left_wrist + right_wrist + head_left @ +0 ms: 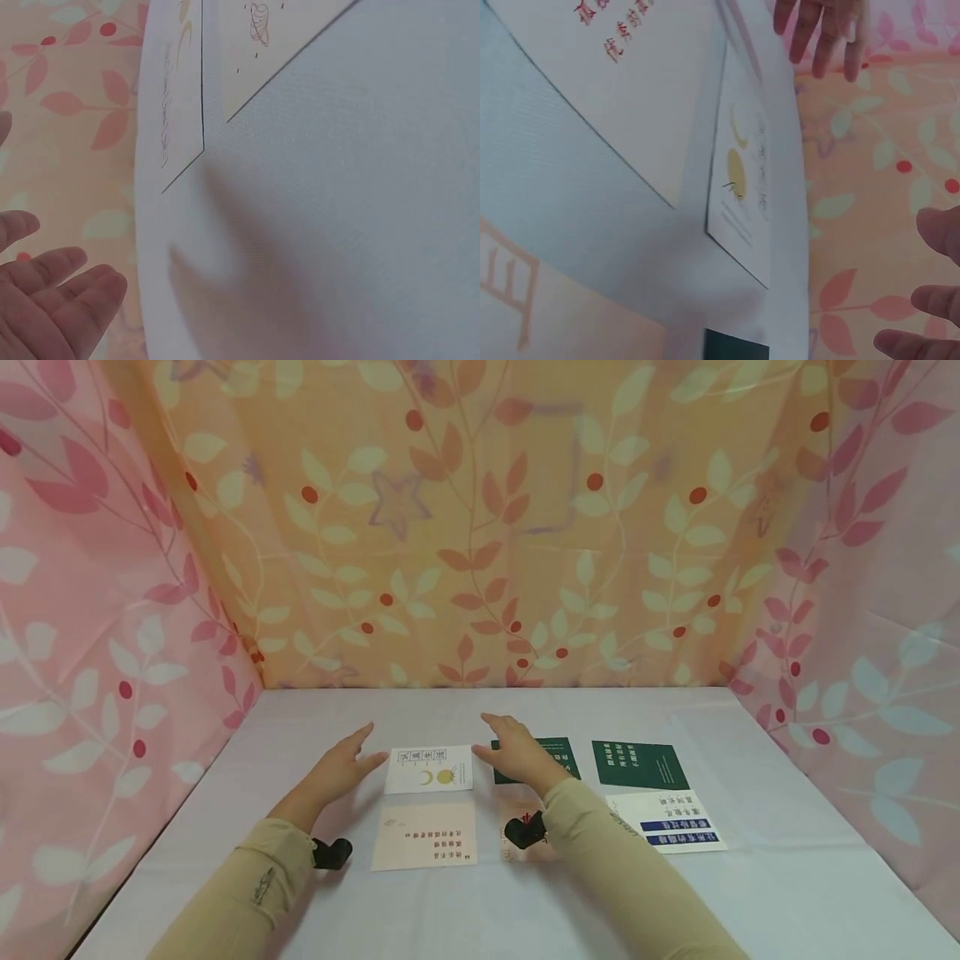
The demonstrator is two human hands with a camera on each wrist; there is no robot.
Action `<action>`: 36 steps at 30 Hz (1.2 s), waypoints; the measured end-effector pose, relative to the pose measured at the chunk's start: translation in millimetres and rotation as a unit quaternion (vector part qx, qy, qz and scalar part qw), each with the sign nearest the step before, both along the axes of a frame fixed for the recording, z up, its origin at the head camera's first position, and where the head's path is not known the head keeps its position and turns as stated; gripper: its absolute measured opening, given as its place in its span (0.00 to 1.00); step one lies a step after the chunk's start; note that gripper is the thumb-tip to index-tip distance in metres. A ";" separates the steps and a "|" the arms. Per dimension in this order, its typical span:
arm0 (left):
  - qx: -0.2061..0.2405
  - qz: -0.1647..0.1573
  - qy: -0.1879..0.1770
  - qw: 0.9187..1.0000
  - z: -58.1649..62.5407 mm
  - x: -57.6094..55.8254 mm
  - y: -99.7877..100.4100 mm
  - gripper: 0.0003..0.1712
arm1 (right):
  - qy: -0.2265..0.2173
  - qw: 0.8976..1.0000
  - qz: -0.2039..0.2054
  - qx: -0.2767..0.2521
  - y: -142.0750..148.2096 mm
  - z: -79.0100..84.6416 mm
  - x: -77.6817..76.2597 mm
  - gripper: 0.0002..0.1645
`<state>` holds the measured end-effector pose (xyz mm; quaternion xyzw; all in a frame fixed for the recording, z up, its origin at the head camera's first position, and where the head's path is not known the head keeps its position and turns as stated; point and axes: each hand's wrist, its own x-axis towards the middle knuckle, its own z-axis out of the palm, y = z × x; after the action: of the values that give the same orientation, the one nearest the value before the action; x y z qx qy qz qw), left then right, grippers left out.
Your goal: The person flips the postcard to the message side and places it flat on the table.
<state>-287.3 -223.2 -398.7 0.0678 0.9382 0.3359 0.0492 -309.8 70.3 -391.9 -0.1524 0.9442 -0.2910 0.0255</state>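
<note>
Green cards [640,767]: 2 | white cards [408,778]: 2 | pink cards [424,839]: 2 | left hand [339,777], right hand [521,755]: spread

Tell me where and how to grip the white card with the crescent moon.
Probably best: pinch the white card by its left edge, left hand coming from the left; it lies flat, and a green card flanks its right side.

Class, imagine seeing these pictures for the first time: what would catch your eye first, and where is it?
Probably the orange leaf-patterned cloth filling the background. Next, the left hand and right hand, held above the white table. Between them lies a card with a yellow crescent; two dark green cards sit to its right.
</note>
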 end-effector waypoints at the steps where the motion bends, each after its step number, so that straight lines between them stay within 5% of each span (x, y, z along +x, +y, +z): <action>1: 0.006 0.003 -0.004 1.000 0.0 -0.4 0.2 0.46 | -0.004 1.000 -0.001 -0.002 -1.9 -1.3 -0.4 0.40; 16: 0.075 0.031 -0.039 0.996 -10.8 -5.0 -0.7 0.44 | -0.030 0.999 -0.019 -0.035 -19.5 -22.5 -2.5 0.38; 24: 0.091 0.051 -0.058 0.993 -14.9 -6.1 0.5 0.43 | -0.067 0.989 -0.062 -0.114 -26.6 -28.3 2.9 0.34; 36: 0.136 0.057 -0.081 0.986 -22.9 -6.3 1.4 0.39 | -0.099 0.980 -0.090 -0.147 -28.9 -39.1 3.3 0.32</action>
<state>-293.6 -221.9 -421.6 -0.0069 0.8788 0.4674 0.0962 -306.6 41.3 -431.0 -0.0394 0.8935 -0.4418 0.0702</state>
